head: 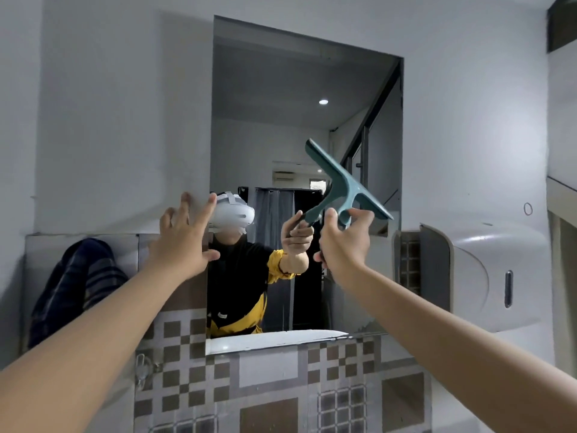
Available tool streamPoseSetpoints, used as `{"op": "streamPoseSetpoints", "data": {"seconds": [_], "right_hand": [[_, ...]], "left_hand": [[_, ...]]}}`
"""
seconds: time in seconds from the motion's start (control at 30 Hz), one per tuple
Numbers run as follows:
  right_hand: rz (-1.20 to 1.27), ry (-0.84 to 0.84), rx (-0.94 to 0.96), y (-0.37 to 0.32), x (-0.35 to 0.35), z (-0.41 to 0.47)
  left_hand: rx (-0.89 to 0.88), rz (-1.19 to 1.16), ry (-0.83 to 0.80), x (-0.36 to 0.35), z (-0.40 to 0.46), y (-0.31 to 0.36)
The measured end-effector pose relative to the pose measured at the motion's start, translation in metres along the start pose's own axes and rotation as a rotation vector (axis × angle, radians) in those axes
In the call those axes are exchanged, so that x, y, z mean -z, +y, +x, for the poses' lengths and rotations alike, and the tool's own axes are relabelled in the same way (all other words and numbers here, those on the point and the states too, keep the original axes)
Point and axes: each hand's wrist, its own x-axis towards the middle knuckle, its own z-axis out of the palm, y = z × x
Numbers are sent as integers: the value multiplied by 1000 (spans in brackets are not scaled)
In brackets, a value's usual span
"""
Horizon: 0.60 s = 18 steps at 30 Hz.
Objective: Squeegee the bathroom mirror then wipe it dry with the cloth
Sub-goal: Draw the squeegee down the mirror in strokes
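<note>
While no writing is showing legibly, the right hand is gripping the squeegee handle before the mirror — its blade is slanting from upper left to lower right. Fingers spread, the left hand is reaching at the mirror's left edge — the cloth is hanging further left.

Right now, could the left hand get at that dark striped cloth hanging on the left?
Probably yes. The left hand is open and holds nothing, and the cloth hangs just left of and below it with nothing between them. The right hand grips the squeegee.
</note>
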Motion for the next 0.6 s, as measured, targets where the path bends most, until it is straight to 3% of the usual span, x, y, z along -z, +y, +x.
{"op": "streamPoseSetpoints", "data": {"seconds": [0.33,0.6], "right_hand": [[-12,-269,98,14,-69,-62],[-311,-385,452,28,-80,-78]], "left_hand": [[-56,5,-41,-29,-48,-22],[-56,-17,-132,-25,-54,-18]]}}
